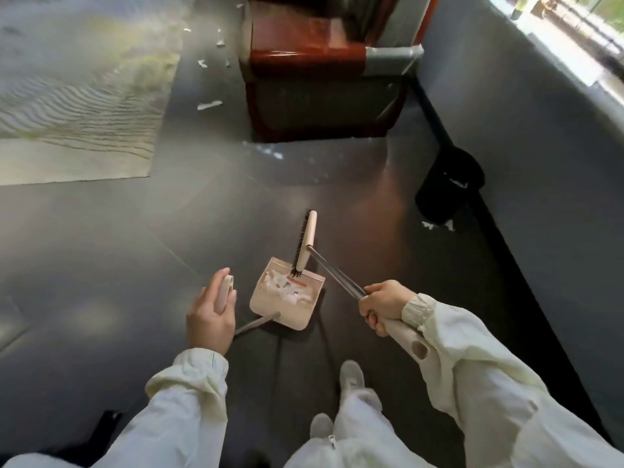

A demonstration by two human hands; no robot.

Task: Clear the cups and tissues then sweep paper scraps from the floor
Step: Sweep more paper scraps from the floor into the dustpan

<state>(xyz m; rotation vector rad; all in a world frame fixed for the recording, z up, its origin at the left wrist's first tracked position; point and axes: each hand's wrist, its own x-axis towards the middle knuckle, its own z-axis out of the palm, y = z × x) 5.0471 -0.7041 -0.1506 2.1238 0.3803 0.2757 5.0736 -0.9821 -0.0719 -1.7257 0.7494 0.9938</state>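
Observation:
A beige dustpan (270, 310) rests on the dark floor in front of me, holding white paper scraps (290, 292). My left hand (211, 319) grips the top of the dustpan's long handle (225, 292). My right hand (381, 304) is closed around the broom handle (337, 275). The broom head (305, 243) is turned on edge, its dark bristles touching the pan's far rim. More white paper scraps (209, 105) lie on the floor beside the armchair, further ones (437, 225) by the black bin.
A red-brown wooden armchair (320, 82) stands ahead. A pale patterned rug (77, 96) covers the floor at left. A black bin (449, 184) sits against the grey wall (523, 130) at right. My feet (351, 378) are just behind the dustpan.

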